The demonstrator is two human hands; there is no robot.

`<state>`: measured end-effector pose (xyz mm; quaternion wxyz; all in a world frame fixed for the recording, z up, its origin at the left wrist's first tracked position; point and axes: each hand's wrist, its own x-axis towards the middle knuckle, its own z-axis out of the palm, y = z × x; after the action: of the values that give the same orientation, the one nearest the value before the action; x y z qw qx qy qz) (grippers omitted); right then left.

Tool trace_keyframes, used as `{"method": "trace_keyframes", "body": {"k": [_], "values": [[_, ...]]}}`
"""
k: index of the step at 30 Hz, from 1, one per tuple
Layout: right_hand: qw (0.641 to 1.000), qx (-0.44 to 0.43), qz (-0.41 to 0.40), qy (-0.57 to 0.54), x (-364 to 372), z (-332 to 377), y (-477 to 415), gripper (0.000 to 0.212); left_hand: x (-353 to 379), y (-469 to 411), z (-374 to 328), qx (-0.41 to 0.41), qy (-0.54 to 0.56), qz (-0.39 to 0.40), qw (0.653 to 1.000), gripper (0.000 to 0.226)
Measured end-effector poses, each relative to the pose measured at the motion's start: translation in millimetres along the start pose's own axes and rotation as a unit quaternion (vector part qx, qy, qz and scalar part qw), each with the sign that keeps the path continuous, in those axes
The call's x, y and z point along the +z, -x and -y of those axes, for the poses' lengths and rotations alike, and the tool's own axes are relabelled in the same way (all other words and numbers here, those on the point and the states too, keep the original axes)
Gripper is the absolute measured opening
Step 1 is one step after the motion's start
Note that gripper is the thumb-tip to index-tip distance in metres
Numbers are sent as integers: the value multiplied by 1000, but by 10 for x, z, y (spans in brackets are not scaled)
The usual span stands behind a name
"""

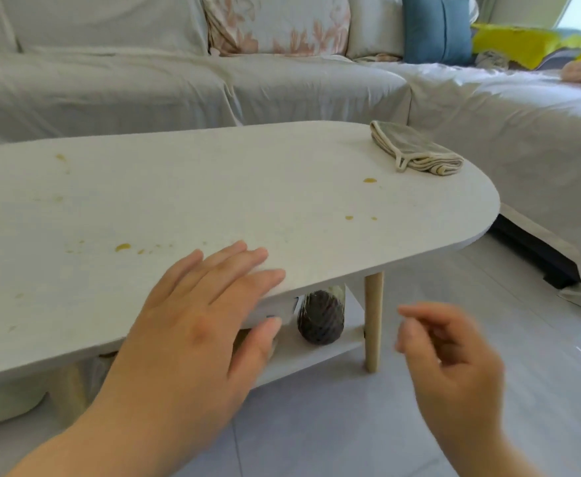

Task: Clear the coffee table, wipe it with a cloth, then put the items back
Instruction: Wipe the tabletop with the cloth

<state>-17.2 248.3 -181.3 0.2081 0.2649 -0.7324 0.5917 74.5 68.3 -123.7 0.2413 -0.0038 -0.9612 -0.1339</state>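
Pale oval coffee table (213, 187): folded grey cloth (416, 149) at far right end; yellowish stains (370, 180) scattered.

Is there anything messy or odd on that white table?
Yes. Yellow-brown splotches dot the coffee table top: one near the folded cloth at the far right end, two small ones nearer the right edge, and several toward the left. They look like dried spills, not yet wiped.
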Motion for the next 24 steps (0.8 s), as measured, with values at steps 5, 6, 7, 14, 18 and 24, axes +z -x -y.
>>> {"method": "trace_keyframes", "body": {"k": [5,6,7,14,18,24], "values": [[994,-60,-38,87,-144,197,-1269,19,-171,-551,158,-80,31,-6,996,52],[987,-42,-16,152,-127,142,-1552,24,-165,-666,230,-101,28,8,994,49],[976,-9,15,217,-104,59,-1814,31,-159,-782,300,-116,31,16,993,41],[848,160,279,420,79,-568,-2591,39,192,-1333,680,-207,64,79,973,38],[827,102,302,463,59,-685,-2691,38,356,-1455,735,-237,-22,143,961,48],[816,105,320,470,-42,-990,-2747,48,462,-1728,720,-269,-71,166,946,49]]}}
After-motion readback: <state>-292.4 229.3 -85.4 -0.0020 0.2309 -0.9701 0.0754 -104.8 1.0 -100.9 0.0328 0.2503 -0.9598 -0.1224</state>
